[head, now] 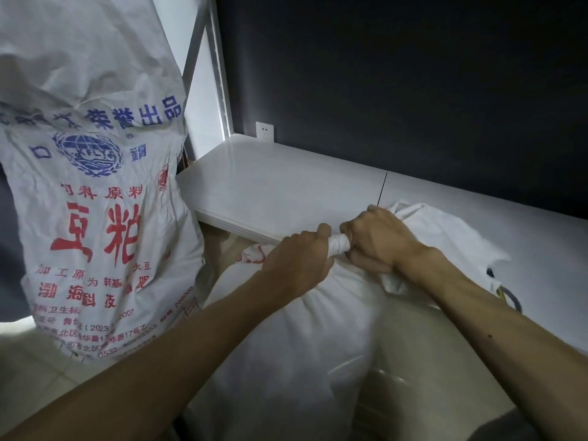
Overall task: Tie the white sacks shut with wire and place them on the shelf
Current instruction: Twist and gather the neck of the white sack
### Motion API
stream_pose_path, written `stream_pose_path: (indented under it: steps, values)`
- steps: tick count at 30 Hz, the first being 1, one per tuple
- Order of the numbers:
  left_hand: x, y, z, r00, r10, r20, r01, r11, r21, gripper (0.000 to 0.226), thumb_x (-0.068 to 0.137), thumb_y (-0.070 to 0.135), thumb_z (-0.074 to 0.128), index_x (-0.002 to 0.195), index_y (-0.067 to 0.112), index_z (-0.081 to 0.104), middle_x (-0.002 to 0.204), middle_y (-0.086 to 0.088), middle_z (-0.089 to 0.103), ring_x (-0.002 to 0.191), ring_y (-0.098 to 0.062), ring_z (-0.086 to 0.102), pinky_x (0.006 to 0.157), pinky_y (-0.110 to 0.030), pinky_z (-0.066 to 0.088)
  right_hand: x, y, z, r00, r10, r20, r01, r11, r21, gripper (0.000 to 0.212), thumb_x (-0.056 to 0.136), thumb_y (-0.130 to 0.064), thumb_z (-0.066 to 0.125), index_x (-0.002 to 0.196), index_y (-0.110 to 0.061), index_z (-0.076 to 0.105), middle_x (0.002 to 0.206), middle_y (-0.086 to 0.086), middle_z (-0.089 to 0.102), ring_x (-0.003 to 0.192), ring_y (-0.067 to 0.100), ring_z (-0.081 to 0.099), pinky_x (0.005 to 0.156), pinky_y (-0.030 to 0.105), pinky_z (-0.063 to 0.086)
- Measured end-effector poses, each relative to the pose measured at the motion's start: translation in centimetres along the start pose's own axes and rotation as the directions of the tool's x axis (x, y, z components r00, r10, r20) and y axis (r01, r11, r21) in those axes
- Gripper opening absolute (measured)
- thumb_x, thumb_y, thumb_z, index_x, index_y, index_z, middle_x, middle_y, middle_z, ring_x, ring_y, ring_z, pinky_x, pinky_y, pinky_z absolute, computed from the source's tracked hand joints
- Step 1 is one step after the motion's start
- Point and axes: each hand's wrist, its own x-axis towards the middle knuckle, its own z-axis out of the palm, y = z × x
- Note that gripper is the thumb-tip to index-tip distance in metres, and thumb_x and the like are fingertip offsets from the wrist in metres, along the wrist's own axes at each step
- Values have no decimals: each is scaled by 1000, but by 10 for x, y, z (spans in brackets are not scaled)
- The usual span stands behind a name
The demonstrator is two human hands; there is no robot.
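Plain sack (pixel 286 345) gripped, printed sack (pixel 95 202) beside shelf (pixel 286 186)

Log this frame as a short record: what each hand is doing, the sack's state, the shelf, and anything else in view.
left hand: grips the twisted neck
right hand: grips the neck from the other side, close to the left hand
sack: plain white, full, neck twisted tight between the hands
dark line: thin, above the right hand; wire or board seam, cannot tell
printed sack: stands at left, beside the shelf
shelf: white board behind the hands
socket: on the dark wall behind the shelf
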Motion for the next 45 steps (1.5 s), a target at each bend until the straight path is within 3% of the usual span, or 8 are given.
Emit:
stream_pose_path:
  steps: [7, 14, 21, 26, 30, 35, 41, 45]
  values:
    - [-2, -9, 6, 948, 278, -157, -253, 954, 161, 43, 72, 19, 75, 104, 12, 47, 59, -5, 59, 40, -28, 56, 37, -28, 40, 1, 4, -13, 889, 62, 453, -323, 786, 527, 30, 70, -7, 56, 46, -22, 51, 46, -9, 47, 51, 12, 46, 54, 27, 39]
    - [2, -16, 8, 938, 322, -132, -324, 946, 1, 41, 91, 50, 39, 119, 20, 43, 81, -8, 61, 58, -34, 62, 48, -39, 54, 2, 5, -12, 858, 33, 512, -361, 748, 557, 26, 73, -8, 62, 51, -21, 54, 48, -10, 49, 52, 11, 47, 54, 24, 37]
    - [-1, -13, 7, 927, 347, -141, -363, 926, -108, 40, 90, 37, 48, 97, 1, 62, 73, -13, 63, 57, -34, 59, 52, -36, 47, 1, 5, -8, 843, 58, 534, -300, 876, 377, 41, 78, -23, 61, 109, -27, 34, 88, -5, 56, 97, 22, 50, 83, 36, 47]
    - [0, -5, -1, 977, 201, -76, -215, 918, -334, 24, 91, 24, 64, 82, 1, 60, 68, -4, 58, 55, -13, 41, 58, -25, 36, -10, -7, 2, 995, 87, 40, -81, 987, -139, 65, 76, -49, 67, 125, -15, 42, 114, 7, 53, 126, 28, 42, 117, 51, 9]
    - [2, -3, -10, 998, 41, 37, -17, 864, -504, 23, 89, 18, 67, 74, 4, 57, 59, 10, 47, 49, -8, 42, 54, -13, 32, -29, -29, 14, 918, 140, -372, -261, 918, -298, 56, 76, -28, 69, 124, -6, 51, 134, 23, 50, 139, 38, 30, 117, 54, 5]
    - [10, 0, -17, 994, -70, 88, 110, 766, -633, 32, 80, 7, 71, 56, 11, 50, 48, 9, 43, 46, -6, 38, 50, -14, 31, -44, -31, 42, 876, -11, -482, -218, 882, -417, 47, 98, -15, 28, 140, 2, 40, 150, 18, 42, 142, 31, 35, 118, 48, 10]
    - [13, 10, -14, 992, -37, 123, 111, 733, -671, 31, 76, 8, 75, 54, 9, 53, 46, 9, 42, 45, -6, 36, 49, -15, 30, -19, -2, 46, 784, -106, -611, -144, 927, -346, 44, 104, -18, 26, 117, 0, 64, 115, 15, 68, 125, 32, 56, 112, 47, 31]
    - [11, 8, -8, 998, -16, 65, 55, 749, -660, 29, 77, 8, 77, 59, 6, 54, 50, 8, 44, 46, -6, 37, 49, -14, 29, -8, 3, 44, 742, -194, -642, -92, 919, -383, 23, 91, -3, 47, 75, -6, 63, 69, 10, 61, 80, 30, 67, 103, 46, 41]
